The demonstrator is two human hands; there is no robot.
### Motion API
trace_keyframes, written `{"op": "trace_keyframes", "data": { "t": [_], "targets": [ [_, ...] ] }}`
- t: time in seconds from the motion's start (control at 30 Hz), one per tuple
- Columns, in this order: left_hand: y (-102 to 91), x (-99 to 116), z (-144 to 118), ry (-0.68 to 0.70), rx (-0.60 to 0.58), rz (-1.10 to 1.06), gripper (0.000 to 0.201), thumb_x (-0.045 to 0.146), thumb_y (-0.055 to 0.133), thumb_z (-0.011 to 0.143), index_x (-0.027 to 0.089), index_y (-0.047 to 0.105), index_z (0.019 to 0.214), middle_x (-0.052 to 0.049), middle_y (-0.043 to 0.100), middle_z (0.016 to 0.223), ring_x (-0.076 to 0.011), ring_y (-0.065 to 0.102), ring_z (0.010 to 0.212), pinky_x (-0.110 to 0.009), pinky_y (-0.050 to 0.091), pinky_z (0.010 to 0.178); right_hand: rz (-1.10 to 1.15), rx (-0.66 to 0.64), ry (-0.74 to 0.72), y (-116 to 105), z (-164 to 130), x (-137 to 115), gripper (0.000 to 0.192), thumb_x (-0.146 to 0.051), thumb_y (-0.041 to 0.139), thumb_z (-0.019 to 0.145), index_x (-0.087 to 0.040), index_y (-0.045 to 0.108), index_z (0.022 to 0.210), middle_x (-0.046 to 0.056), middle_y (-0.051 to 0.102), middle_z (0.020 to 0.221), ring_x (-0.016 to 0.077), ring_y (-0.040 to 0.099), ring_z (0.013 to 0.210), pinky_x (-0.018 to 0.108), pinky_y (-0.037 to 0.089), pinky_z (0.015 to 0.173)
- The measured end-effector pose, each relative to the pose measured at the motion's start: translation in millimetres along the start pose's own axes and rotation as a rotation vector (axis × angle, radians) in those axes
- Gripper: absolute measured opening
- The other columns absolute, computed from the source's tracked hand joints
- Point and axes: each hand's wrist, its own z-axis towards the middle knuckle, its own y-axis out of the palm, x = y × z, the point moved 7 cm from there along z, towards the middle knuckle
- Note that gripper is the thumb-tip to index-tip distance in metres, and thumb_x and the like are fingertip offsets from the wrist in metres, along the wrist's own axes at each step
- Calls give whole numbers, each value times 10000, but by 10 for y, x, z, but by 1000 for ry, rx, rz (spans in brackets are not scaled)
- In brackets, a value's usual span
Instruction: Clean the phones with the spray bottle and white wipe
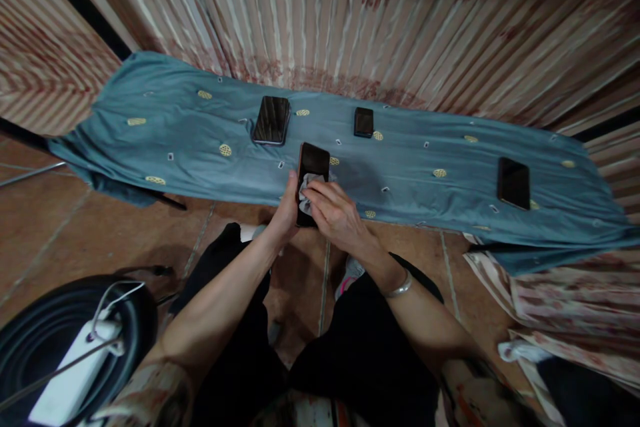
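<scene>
The left hand [286, 210] grips a dark phone [313, 167] by its edge, fingers wrapped tight, screen up. The right hand [333, 210] presses a small white cloth [311, 188] onto the lower screen, fingers closed on it. Just beyond the grip lies the blue sheet [425, 167], with three more phones: one [271, 120] close left, one [363, 122] close right, one [513, 183] far right.

Dark phone [313, 167] held upright, white cloth [311, 188] on its screen
</scene>
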Motion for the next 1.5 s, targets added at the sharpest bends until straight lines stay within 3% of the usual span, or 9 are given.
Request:
{"op": "trace_keyframes", "data": {
  "t": [0.17, 0.33, 0.43, 0.63, 0.93, 1.2, 1.5],
  "targets": [
    [56, 44, -57, 7, 44, 19, 668, 471, 231, 1140, 91, 772, 1052, -99, 816, 947, -183, 779, 1028, -242, 611, 869, -14, 1, 4, -6, 7, 10, 373, -142, 429, 1064, -120, 745, 1260, 164, 753, 1260, 275, 685, 1151, 455, 602, 1043],
    [-65, 87, 21, 43, 28, 60, 672, 584, 324, 1103, 102, 789, 1042, -105, 817, 909, -214, 790, 961, -250, 620, 763, 36, -26, -3, 39, -6, -56, 368, -149, 441, 1060, -151, 745, 1267, 146, 748, 1262, 261, 691, 1125, 449, 602, 1046],
    [-75, 72, 43, 59, 10, 62, 658, 613, 378, 1083, 104, 792, 1117, -110, 828, 976, -230, 787, 1014, -277, 630, 838, 36, -14, 4, 27, -6, -24, 362, -149, 449, 1056, -157, 745, 1262, 144, 749, 1262, 264, 693, 1129, 452, 606, 1040],
    [24, 42, -3, 53, 15, 32, 651, 498, 260, 1129, 96, 746, 1292, -118, 831, 1082, -228, 770, 1126, -322, 611, 989, -1, -23, 42, -6, 15, 89, 386, -141, 431, 1050, -162, 734, 1288, 146, 739, 1288, 275, 690, 1172, 483, 585, 1095],
    [-47, 121, 13, 86, 24, 89, 670, 506, 239, 1130, 116, 784, 1158, -104, 831, 1046, -196, 774, 1095, -254, 620, 905, 53, -59, 56, 51, -13, -1, 381, -140, 454, 1038, -189, 736, 1289, 136, 735, 1283, 272, 683, 1173, 484, 593, 1079],
    [37, 66, -32, 56, 1, 31, 650, 510, 274, 1127, 97, 752, 1279, -121, 833, 1082, -227, 767, 1135, -325, 592, 1026, 19, -37, 55, -9, 3, 126, 393, -151, 426, 1044, -148, 725, 1300, 166, 727, 1295, 287, 677, 1199, 498, 577, 1099],
    [14, 131, -20, 74, 25, 57, 670, 495, 246, 1130, 98, 783, 1182, -119, 831, 1013, -217, 777, 1069, -275, 618, 913, 38, -73, 95, 46, -26, 97, 382, -141, 474, 1016, -195, 740, 1285, 137, 728, 1290, 281, 680, 1193, 496, 594, 1092]
  ]
}}
